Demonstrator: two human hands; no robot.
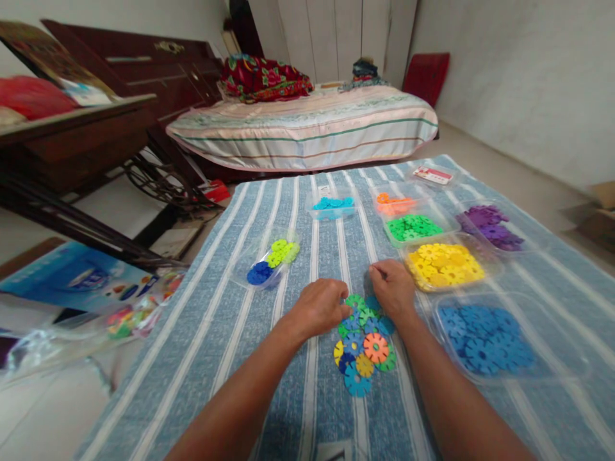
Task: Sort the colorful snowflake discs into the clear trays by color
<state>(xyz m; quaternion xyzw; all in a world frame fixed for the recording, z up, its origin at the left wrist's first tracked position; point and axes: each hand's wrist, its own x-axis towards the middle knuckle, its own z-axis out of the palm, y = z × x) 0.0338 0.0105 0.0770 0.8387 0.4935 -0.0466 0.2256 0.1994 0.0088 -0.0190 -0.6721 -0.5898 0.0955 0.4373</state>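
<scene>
A pile of little flat wheels (352, 344) in many colors lies on the bench (192, 358), right between the two hands. One orange wheel (369, 349) sits on the right side of the pile, and a bright blue one is at the end closest to the person. The left hand (321, 307) is at the far left edge of the pile. Its fingers are bent in, but I cannot tell if they pinch a wheel. The right hand (394, 291) is by the far right edge. Its fingers are curled in too, and I cannot tell if anything is inside. A striped cloth (269, 211) covers the bench. Beside the right arm is a clear box (557, 333) of blue wheels (490, 339). Past it are yellow wheels (442, 266), then green wheels (414, 227), orange wheels (396, 205) and purple wheels (490, 225). Light blue wheels (333, 203) are farther back. Over on the left, dark blue wheels (260, 273) and lime wheels (282, 253) share one box. Behind the bench is a bed (307, 137) with a red flowery blanket (266, 77).
</scene>
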